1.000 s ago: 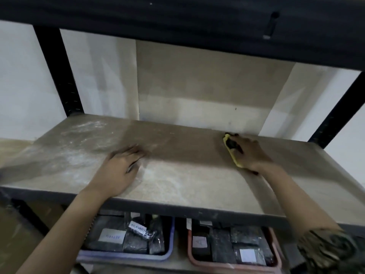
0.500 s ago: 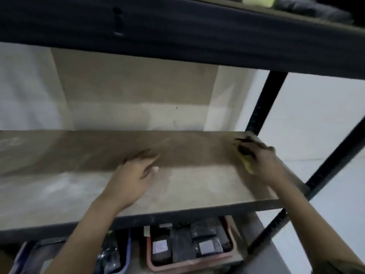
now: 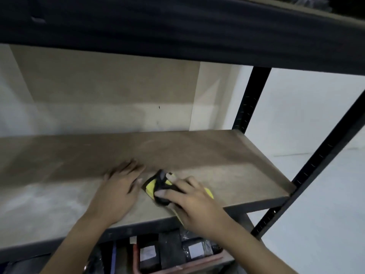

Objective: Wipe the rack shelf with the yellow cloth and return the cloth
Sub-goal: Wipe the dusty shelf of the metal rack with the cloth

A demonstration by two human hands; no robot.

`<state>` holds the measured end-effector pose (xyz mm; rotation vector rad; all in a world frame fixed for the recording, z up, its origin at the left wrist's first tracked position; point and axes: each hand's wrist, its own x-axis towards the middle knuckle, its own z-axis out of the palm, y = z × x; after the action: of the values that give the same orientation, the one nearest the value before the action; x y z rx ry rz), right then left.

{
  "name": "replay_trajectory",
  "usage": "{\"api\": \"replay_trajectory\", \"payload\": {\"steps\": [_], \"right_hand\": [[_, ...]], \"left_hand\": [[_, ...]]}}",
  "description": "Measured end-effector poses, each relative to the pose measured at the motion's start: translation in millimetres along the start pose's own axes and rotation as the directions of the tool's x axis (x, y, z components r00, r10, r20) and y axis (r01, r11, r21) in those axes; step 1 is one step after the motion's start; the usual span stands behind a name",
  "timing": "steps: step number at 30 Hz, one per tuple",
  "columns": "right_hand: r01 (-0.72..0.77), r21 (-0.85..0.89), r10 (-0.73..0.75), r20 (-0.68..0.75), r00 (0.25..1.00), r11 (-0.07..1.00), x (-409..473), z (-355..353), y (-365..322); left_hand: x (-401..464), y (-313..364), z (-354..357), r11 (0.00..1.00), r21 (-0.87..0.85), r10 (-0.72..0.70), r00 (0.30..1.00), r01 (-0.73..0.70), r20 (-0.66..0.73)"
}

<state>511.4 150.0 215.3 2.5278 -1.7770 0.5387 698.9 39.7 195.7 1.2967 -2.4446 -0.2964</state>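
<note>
Mid-wipe here: right hand [image 3: 194, 204] has its fingers curled on the yellow cloth [image 3: 150, 187], pressing it onto the shelf [image 3: 227, 161] near the front edge. Left hand [image 3: 118, 191] lies flat beside it, fingers straight. Next up is probably sweeping the dusty left side.

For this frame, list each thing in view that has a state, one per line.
left hand: flat on the shelf, fingers straight, holding nothing.
right hand: pressing the cloth down, fingers over it.
yellow cloth: bunched on the shelf, beside the left hand.
rack shelf: dusty pale patch at left front.
red bin: below, holding dark packets.
</note>
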Motion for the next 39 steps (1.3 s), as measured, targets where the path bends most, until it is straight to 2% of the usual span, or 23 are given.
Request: {"api": "replay_trajectory", "payload": {"steps": [2, 4, 6, 7, 8, 11, 16, 18, 21, 23, 25, 26, 28, 30, 32, 34, 37, 39], "right_hand": [[-0.087, -0.079, 0.078, -0.114, 0.99, 0.993, 3.8, -15.5, 32.3], [-0.34, -0.093, 0.31, -0.241, 0.92, 0.936, 10.6, -34.7, 88.0], [-0.635, 0.013, 0.606, -0.313, 0.731, 0.772, 9.9, -52.7, 146.6], [-0.739, 0.055, 0.716, -0.303, 0.628, 0.672, 6.9, -55.1, 168.7], [-0.81, 0.04, 0.788, -0.262, 0.556, 0.585, 4.3, -53.0, 184.4], [-0.888, -0.013, 0.862, -0.234, 0.45, 0.46, 9.2, -37.0, 209.9], [-0.906, 0.043, 0.879, -0.266, 0.397, 0.422, 50.8, -31.5, 215.9], [-0.884, 0.044, 0.857, -0.272, 0.437, 0.465, 66.3, -26.9, 207.7], [-0.722, -0.054, 0.689, -0.261, 0.677, 0.689, 93.4, -17.7, 179.2], [-0.491, 0.023, 0.487, -0.17, 0.857, 0.871, 111.1, -7.2, 151.7], [-0.305, 0.113, 0.313, -0.053, 0.948, 0.946, 122.8, 0.5, 128.7], [-0.266, 0.135, 0.272, -0.027, 0.962, 0.955, 124.8, 0.4, 124.2], [-0.239, 0.126, 0.25, -0.078, 0.965, 0.963, 119.8, -8.5, 127.1], [-0.322, 0.05, 0.326, -0.121, 0.938, 0.945, 105.1, -24.9, 140.9], [-0.448, -0.108, 0.435, -0.129, 0.891, 0.887, 87.7, -34.2, 158.8], [-0.51, -0.154, 0.503, -0.081, 0.86, 0.846, 78.4, -31.4, 168.5], [-0.517, 0.008, 0.517, 0.022, 0.856, 0.856, 82.0, -22.0, 172.4], [-0.452, -0.077, 0.457, 0.081, 0.886, 0.889, 85.5, -19.2, 169.3]], "left_hand": [[-0.2, 1.0, -1.8, 1.0, -0.003, 0.003, 1.0, -0.003, 0.003], [-0.2, 1.8, -2.2, 1.0, -0.019, -0.004, 1.0, 0.004, 0.0], [-1.2, 2.5, -2.3, 1.0, -0.028, -0.003, 1.0, 0.003, -0.009], [-1.9, 2.9, -2.2, 0.999, -0.033, -0.005, 1.0, 0.004, -0.012], [-2.0, 3.1, -2.4, 0.999, -0.036, -0.007, 1.0, 0.006, -0.013], [-1.5, 3.0, -2.9, 1.0, -0.027, -0.005, 1.0, 0.005, -0.006], [-1.6, 0.2, -1.0, 1.0, -0.03, 0.001, 1.0, -0.001, -0.005], [-1.3, -0.1, -0.9, 0.999, -0.036, -0.005, 1.0, 0.005, 0.001], [0.1, 0.5, -2.2, 1.0, -0.026, -0.004, 1.0, 0.005, 0.011], [-0.6, 2.0, -4.1, 1.0, -0.026, -0.007, 1.0, 0.008, 0.022], [-1.3, 2.2, -4.4, 1.0, -0.016, -0.005, 1.0, 0.006, 0.024], [-1.2, 2.2, -4.2, 1.0, -0.014, -0.004, 1.0, 0.004, 0.021], [-0.4, 1.6, -3.6, 1.0, -0.006, -0.004, 1.0, 0.004, 0.018], [0.2, 1.1, -2.4, 1.0, -0.002, -0.002, 1.0, 0.002, 0.019], [0.0, 0.8, -2.4, 1.0, 0.005, -0.006, 1.0, 0.006, 0.026], [0.2, 1.6, -3.2, 1.0, 0.005, -0.011, 1.0, 0.011, 0.024], [0.4, 3.2, -3.9, 0.999, 0.038, -0.019, 0.999, 0.018, 0.033], [0.8, 4.7, -5.2, 0.999, 0.037, -0.031, 0.999, 0.03, 0.039]]}}
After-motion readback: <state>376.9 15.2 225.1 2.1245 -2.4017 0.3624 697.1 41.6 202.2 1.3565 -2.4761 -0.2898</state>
